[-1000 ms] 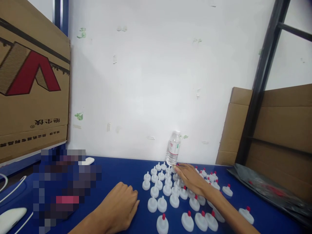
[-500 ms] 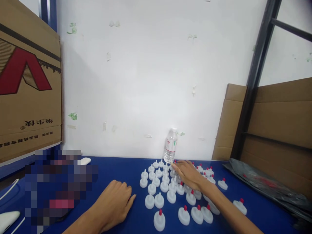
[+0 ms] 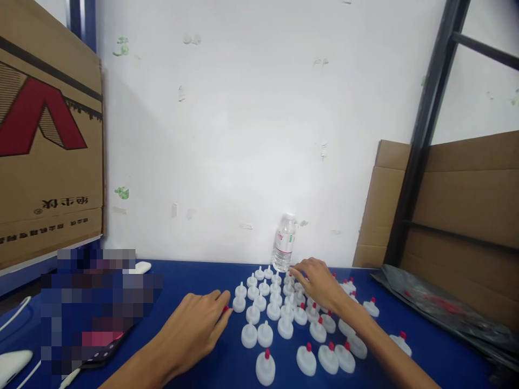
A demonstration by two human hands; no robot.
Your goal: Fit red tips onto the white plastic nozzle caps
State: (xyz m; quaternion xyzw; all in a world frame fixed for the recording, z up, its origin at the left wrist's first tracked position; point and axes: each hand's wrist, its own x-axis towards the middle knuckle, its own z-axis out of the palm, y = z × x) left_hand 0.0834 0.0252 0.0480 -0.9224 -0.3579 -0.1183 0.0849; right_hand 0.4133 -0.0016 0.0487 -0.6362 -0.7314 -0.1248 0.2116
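Several white nozzle caps (image 3: 265,334) stand in rows on the blue table (image 3: 194,281); the ones at the right and front, like this one (image 3: 306,359), carry red tips. My left hand (image 3: 190,327) rests on the table left of the rows, fingers pressed together, with a small red tip (image 3: 225,309) at the fingertips next to a white cap (image 3: 239,303). My right hand (image 3: 320,281) arches over the back rows beside a water bottle (image 3: 284,243), its fingers bent down onto the caps; what they pinch is hidden.
A large cardboard box (image 3: 48,135) stands at the left. Folded cardboard (image 3: 466,205) and a black metal post (image 3: 425,135) are at the right, with a black plastic bag (image 3: 438,308) below. A phone (image 3: 101,346), a white device (image 3: 16,359) and a cable lie at the bottom left.
My left hand slid right toward the caps, and a red tip now shows at its fingertips. My right hand rose from lying flat to arched, fingertips nearer the bottle.
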